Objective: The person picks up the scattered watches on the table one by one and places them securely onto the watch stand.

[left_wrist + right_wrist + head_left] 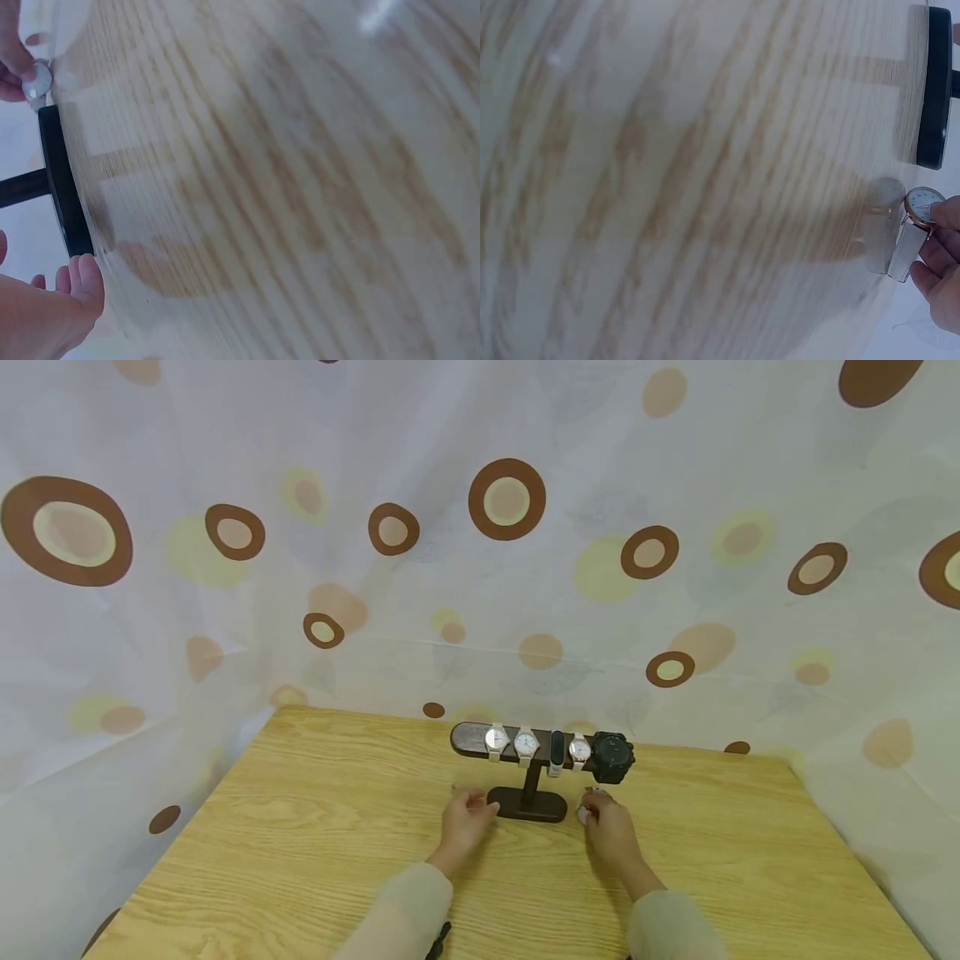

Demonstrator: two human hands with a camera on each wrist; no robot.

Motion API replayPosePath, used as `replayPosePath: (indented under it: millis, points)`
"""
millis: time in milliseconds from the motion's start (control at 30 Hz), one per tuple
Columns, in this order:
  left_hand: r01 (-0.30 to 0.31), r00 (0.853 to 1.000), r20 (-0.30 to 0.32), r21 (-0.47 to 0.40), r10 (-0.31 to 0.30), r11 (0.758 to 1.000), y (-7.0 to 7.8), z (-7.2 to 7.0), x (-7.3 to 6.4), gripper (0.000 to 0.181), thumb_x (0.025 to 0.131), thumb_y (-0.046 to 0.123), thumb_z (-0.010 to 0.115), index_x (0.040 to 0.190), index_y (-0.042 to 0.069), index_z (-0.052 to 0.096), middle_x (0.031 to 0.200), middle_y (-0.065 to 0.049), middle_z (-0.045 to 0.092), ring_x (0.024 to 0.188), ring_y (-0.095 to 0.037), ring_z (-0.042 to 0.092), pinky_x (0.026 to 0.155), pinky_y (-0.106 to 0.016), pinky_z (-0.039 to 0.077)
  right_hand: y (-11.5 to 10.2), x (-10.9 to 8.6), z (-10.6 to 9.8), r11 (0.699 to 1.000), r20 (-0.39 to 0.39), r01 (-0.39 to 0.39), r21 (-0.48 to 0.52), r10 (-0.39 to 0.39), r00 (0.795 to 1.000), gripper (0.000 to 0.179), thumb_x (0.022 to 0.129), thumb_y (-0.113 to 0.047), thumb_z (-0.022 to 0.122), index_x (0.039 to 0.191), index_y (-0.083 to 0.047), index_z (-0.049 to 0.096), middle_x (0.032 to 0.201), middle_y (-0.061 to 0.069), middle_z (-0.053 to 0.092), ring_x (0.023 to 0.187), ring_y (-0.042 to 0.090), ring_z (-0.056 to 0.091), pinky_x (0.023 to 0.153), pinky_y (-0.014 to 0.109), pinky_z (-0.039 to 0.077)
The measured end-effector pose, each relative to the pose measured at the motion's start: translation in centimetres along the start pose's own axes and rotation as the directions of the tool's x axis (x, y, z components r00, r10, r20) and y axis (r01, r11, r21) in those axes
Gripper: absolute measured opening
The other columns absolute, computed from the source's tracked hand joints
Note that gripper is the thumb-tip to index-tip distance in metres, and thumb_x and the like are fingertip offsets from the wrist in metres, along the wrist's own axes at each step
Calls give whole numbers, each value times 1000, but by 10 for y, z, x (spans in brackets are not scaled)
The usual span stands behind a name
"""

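My right hand (611,833) pinches a wristwatch (921,202) with a round white dial, gold-toned rim and pale strap, low over the table beside the right end of the stand's base. The thumb lies over the dial's edge. My left hand (463,818) is at the base's left end, its fingers relaxed and fingertips right at the dark base (66,187). Above, the dark watch stand (471,738) bears several watches on its bar: a white watch (497,739), another white one (526,743), a black-faced band (557,748), a small pale-strapped watch (580,749) and a chunky black watch (612,757).
The wood-grain table (300,827) reaches back to a white curtain (450,585) with brown and yellow circles, which also hangs at both sides. A small black object (439,942) shows beside the left sleeve at the bottom edge.
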State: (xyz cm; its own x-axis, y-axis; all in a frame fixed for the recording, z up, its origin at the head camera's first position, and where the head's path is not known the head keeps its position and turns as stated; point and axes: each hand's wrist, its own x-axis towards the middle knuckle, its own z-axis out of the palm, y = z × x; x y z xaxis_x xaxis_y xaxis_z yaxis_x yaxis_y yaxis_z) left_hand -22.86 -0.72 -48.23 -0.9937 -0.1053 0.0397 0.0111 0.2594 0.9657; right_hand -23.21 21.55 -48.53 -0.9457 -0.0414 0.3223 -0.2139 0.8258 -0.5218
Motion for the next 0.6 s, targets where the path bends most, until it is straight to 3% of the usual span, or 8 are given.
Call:
replayPosePath:
  millis: [233, 467, 600]
  points:
    - [-32, 999, 37, 14, 32, 999, -2, 5, -3, 20, 82, 5, 67, 97, -8, 64, 89, -18, 64, 83, -25, 61, 70, -31, 53, -10, -7, 3, 1000, 16, -10, 18, 10, 1000, 13, 77, 12, 58, 85, 4, 66, 84, 14, 67, 79, 25, 63, 65, 35, 52]
    - [11, 994, 104, -1, -11, 1000, -2, 11, -9, 18, 83, 4, 65, 97, -7, 65, 83, -14, 65, 74, -15, 58, 61, -21, 48, -18, -16, 3, 997, 18, -27, 79, 26, 1000, 13, 76, 12, 61, 80, 0, 66, 78, 11, 66, 73, 18, 60, 61, 27, 50]
    - [5, 992, 123, -23, -2, 1000, -1, 13, -13, 17, 82, 2, 64, 95, -9, 64, 82, -14, 64, 73, -14, 57, 60, -20, 47, -23, -20, 2, 992, 22, -47, 116, 45, 999, 12, 76, 12, 63, 80, 1, 66, 78, 12, 66, 73, 18, 60, 62, 26, 50]
